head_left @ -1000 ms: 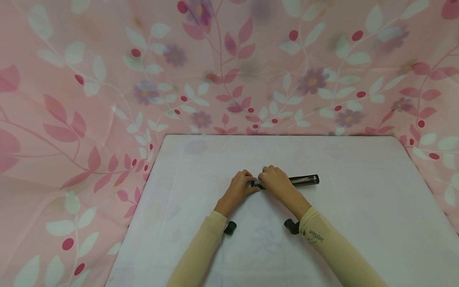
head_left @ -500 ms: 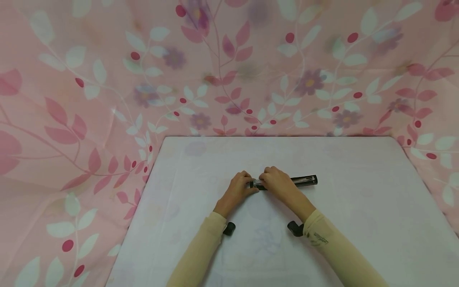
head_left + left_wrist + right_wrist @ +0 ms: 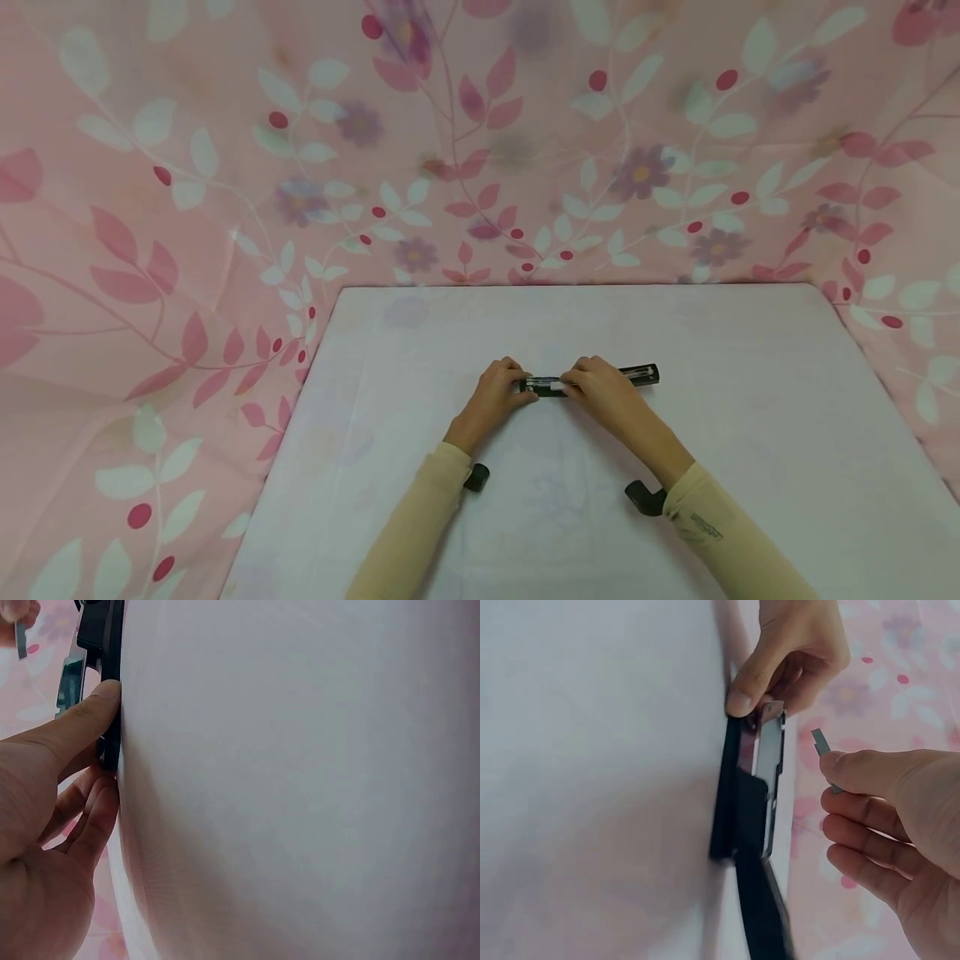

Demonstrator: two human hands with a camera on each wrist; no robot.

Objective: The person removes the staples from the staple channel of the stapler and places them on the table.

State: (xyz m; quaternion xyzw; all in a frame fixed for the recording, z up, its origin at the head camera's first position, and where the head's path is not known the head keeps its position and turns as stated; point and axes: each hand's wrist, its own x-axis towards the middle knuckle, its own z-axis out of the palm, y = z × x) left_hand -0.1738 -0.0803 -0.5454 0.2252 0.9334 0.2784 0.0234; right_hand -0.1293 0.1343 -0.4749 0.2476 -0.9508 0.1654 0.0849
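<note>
A black utility knife (image 3: 588, 380) lies at the centre of the frame on the white table (image 3: 750, 433). Its near end is pinched by the left hand (image 3: 495, 398). A small loose blade (image 3: 823, 746) is pinched by the right hand (image 3: 900, 817). The knife is judged light and rigid; the blade thin, sharp, slippery, best held by its flat sides.

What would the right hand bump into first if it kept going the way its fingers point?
Probably the open black stapler: the right hand pinches a small metal strip aimed toward its tray, which the left hand steadies. Depth is hard to judge.
</note>
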